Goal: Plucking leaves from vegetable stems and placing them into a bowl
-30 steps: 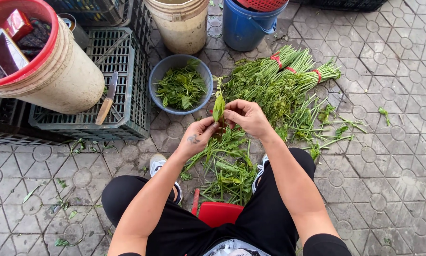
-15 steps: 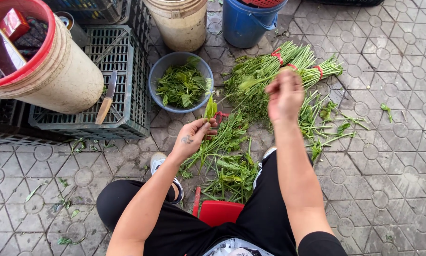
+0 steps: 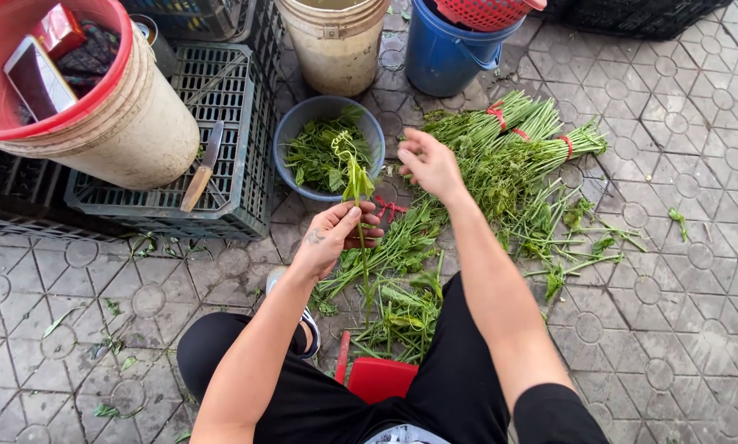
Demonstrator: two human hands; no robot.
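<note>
My left hand point(image 3: 336, 234) grips a long green vegetable stem point(image 3: 358, 185) upright, its leafy top just in front of the grey-blue bowl point(image 3: 291, 131) of picked leaves. My right hand point(image 3: 428, 162) hovers to the right of that stem with fingers spread and nothing in it, over a heap of loose green stalks point(image 3: 402, 247). Bundles of the same greens tied with red bands point(image 3: 509, 136) lie on the paving to the right. More trimmed stems point(image 3: 402, 308) are piled between my knees, above a red stool point(image 3: 381, 378).
A dark plastic crate point(image 3: 237, 164) at left carries a knife point(image 3: 203, 168) and a beige bucket with a red tub point(image 3: 73, 99) on top. A beige bucket point(image 3: 336, 45) and a blue bucket point(image 3: 447, 53) with a red basket stand behind. Grey paving lies all around.
My right hand let go of the stem, reached out over the greens, and has now drawn back beside the stem with fingers apart. My left hand kept the stem and raised it slightly.
</note>
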